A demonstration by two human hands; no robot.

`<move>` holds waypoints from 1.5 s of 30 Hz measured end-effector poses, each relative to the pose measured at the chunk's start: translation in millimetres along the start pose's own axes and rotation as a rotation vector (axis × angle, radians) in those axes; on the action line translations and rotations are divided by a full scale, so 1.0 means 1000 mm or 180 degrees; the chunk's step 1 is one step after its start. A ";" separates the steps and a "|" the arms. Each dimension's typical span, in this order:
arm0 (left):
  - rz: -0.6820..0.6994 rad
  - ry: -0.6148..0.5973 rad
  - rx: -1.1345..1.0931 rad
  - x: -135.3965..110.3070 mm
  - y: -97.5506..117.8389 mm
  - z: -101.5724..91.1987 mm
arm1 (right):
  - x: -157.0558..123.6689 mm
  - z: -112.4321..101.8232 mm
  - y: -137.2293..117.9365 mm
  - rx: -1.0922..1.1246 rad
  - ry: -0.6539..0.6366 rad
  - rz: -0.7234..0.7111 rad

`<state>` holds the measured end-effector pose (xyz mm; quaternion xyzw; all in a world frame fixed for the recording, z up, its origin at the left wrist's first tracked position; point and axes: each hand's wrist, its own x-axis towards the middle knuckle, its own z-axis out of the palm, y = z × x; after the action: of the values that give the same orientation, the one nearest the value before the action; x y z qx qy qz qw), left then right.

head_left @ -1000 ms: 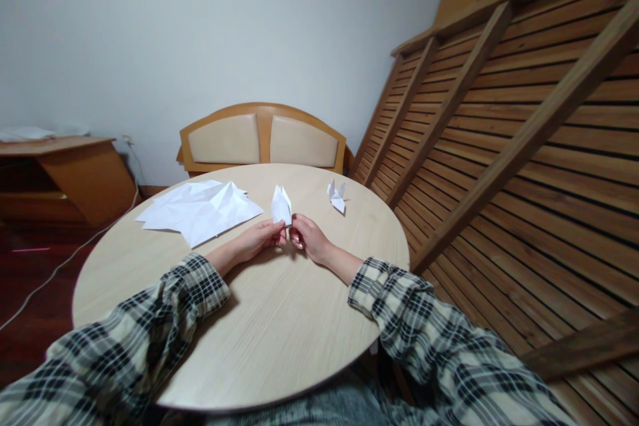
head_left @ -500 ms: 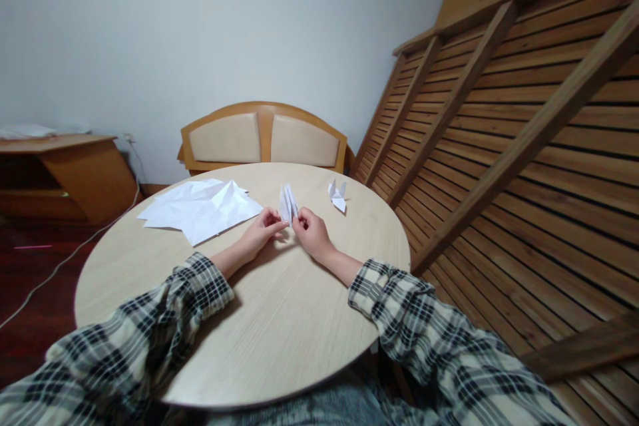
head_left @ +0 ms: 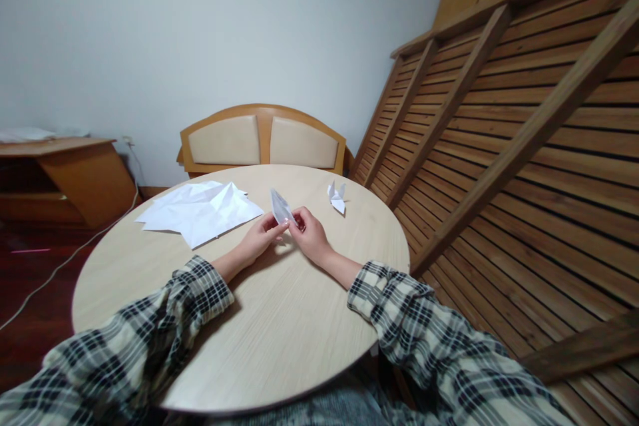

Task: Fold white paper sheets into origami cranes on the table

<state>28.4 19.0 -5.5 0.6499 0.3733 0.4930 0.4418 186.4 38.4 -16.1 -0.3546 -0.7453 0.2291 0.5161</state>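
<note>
Between my two hands, just above the table, a small folded piece of white paper [head_left: 281, 205] stands with its pointed end up and tilted to the left. My left hand [head_left: 262, 231] pinches its lower left part with thumb and fingers. My right hand [head_left: 310, 234] is closed on its lower right edge, the fingertips almost meeting those of the left. The paper's bottom is hidden by my fingers. A finished-looking white origami figure [head_left: 337, 198] with upright points sits to the right of my hands.
Several creased white paper sheets [head_left: 194, 213] lie overlapping on the left of the round wooden table [head_left: 279, 326]. Beyond the table is a padded headboard [head_left: 224, 140]. Wooden slats [head_left: 499, 160] lean close on the right. A desk [head_left: 84, 173] and a cable [head_left: 70, 263] are at left.
The folded paper has turned and tipped to the left, showing a broader face instead of its narrow layered edges. My hands have come closer together around it.
</note>
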 end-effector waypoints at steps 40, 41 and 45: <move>0.1213 0.0557 0.2402 0.003 -0.013 -0.012 | 0.007 0.001 0.005 -0.0064 0.0338 -0.0420; 0.1189 0.0576 0.2382 0.003 -0.013 -0.012 | 0.007 0.001 0.006 -0.0002 0.0321 -0.0396; 0.1472 0.0571 0.2344 0.004 -0.011 -0.014 | 0.008 0.000 0.008 0.0093 0.0230 -0.0434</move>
<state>15.6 28.7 -12.8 0.7851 0.4057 0.4674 0.0248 187.4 49.3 -16.7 -0.3034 -0.7451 0.1913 0.5623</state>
